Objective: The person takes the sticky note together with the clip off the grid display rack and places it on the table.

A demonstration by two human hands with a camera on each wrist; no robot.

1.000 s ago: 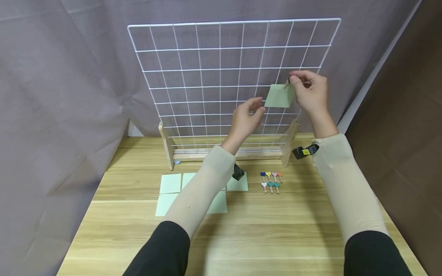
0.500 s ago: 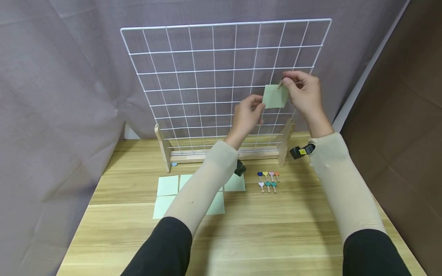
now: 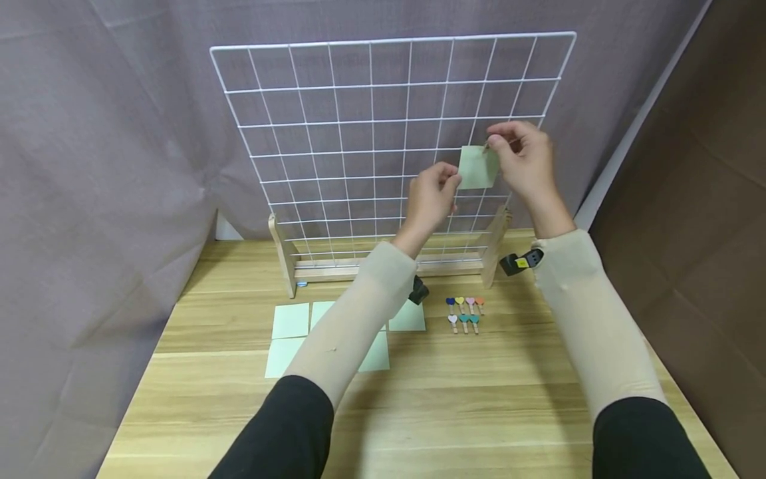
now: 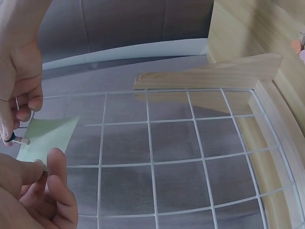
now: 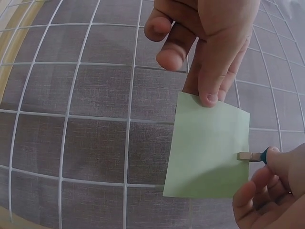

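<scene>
A pale green paper square point(image 3: 477, 167) is held in front of the white wire grid point(image 3: 383, 41), towards its right side. My left hand point(image 3: 428, 199) pinches the paper's left edge, thumb in front. At the paper's upper edge, my right hand point(image 3: 526, 159) pinches a small wooden clothespin point(image 5: 251, 156) with a teal head. The clothespin's tip lies over the paper in the right wrist view. Whether it also bites a grid wire cannot be made out.
Wooden feet point(image 3: 282, 256) support the grid on the wood table point(image 3: 419, 412). More green squares point(image 3: 291, 320) lie in rows, partly behind my left arm. Several heart-headed clothespins point(image 3: 464, 319) lie in two rows to their right. Grey cloth point(image 3: 120, 166) hangs behind.
My left hand has moved to the paper and now pinches its left edge; one second ago it was just short of it. The right hand stays at the clothespin. The head view shifted slightly.
</scene>
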